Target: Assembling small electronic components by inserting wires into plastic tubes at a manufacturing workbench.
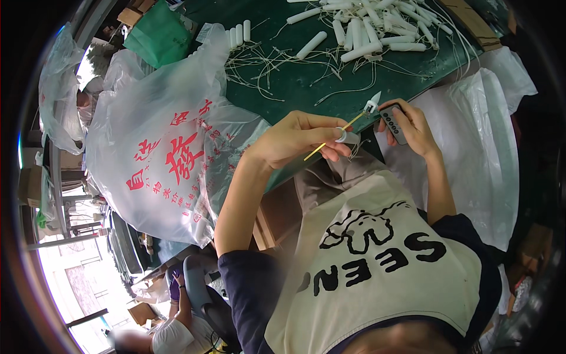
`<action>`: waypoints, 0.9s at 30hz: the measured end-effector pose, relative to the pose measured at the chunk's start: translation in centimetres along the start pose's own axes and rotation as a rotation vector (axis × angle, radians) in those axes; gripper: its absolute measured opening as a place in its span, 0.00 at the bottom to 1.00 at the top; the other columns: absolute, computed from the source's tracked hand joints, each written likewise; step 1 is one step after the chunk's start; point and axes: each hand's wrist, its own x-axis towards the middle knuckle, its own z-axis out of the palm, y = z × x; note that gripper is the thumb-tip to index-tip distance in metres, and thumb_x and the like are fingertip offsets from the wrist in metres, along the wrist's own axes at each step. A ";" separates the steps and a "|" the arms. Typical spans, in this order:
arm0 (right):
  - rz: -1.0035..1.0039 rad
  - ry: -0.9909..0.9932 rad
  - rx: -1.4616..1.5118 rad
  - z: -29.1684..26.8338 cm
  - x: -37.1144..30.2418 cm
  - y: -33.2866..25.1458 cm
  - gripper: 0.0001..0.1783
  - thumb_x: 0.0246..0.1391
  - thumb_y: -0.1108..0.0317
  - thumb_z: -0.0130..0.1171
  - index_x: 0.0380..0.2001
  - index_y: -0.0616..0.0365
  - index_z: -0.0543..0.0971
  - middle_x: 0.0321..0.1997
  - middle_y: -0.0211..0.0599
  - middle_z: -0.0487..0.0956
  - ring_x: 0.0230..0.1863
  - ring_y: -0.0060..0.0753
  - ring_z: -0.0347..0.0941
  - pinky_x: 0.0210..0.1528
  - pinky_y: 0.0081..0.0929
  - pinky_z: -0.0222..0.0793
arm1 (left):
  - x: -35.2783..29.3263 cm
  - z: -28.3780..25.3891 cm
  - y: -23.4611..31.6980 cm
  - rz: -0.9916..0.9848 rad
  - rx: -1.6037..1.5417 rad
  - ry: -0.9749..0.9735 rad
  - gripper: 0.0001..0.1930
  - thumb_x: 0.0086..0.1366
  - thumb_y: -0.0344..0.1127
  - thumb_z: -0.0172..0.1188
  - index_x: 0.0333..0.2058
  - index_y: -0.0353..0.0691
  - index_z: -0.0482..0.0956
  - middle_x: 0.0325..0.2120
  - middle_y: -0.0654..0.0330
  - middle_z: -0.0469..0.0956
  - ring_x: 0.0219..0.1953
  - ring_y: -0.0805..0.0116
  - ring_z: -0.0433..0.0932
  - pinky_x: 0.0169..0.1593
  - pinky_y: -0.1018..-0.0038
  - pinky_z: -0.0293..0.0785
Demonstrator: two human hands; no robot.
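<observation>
My left hand [298,138] is closed on a thin yellow stick [316,151], held at a slant. At the stick's upper end sits a small white flame-shaped tip [375,98] with a dark and white base. A short white cylinder [351,138] with thin wires also shows at the fingers of this hand. My right hand [415,127] is wrapped round a dark remote control [393,125] with several round buttons, close to the flame-shaped tip. Both hands are in front of the table's near edge, above my lap.
On the green table [259,106] lies a heap of white candle-like tubes [377,29] with tangled thin wires. A large clear plastic bag [118,177] with red print is at left, a white sack [471,159] at right. Another person [183,333] sits at lower left.
</observation>
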 end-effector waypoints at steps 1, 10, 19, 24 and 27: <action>-0.001 0.002 -0.003 0.0 0.0 0.1 0.14 0.63 0.66 0.37 0.40 0.62 0.71 0.22 0.33 0.74 0.16 0.16 0.67 0.18 0.15 0.62 | 0.0 0.0 0.0 0.000 -0.009 0.006 0.17 0.61 0.32 0.56 0.46 0.27 0.73 0.32 0.50 0.78 0.32 0.70 0.78 0.36 0.79 0.74; 0.001 0.010 -0.013 0.2 0.0 0.0 0.14 0.62 0.67 0.37 0.41 0.62 0.71 0.23 0.33 0.74 0.17 0.16 0.67 0.18 0.14 0.62 | -0.1 0.6 0.2 0.004 0.034 0.048 0.17 0.61 0.32 0.56 0.46 0.28 0.72 0.30 0.51 0.79 0.28 0.73 0.77 0.34 0.82 0.73; 0.010 0.017 0.000 -0.2 -0.1 0.2 0.14 0.62 0.67 0.37 0.41 0.62 0.71 0.23 0.33 0.74 0.17 0.16 0.67 0.18 0.14 0.62 | -0.1 0.7 0.0 0.015 0.039 0.031 0.16 0.64 0.34 0.53 0.47 0.29 0.72 0.29 0.58 0.78 0.28 0.75 0.76 0.35 0.81 0.73; 0.051 -0.022 -0.031 -0.8 -0.2 0.0 0.13 0.61 0.68 0.37 0.40 0.62 0.71 0.21 0.33 0.74 0.15 0.17 0.66 0.17 0.15 0.61 | 0.0 0.7 -0.1 0.015 0.054 0.017 0.16 0.64 0.34 0.52 0.46 0.29 0.72 0.29 0.57 0.78 0.29 0.75 0.77 0.35 0.81 0.73; 0.107 -0.106 -0.079 -1.4 -0.5 -0.5 0.13 0.61 0.68 0.38 0.39 0.63 0.72 0.20 0.34 0.74 0.14 0.18 0.65 0.16 0.16 0.61 | 0.0 0.7 -0.2 0.014 0.052 0.015 0.16 0.64 0.34 0.53 0.46 0.29 0.72 0.28 0.56 0.78 0.29 0.74 0.77 0.35 0.81 0.73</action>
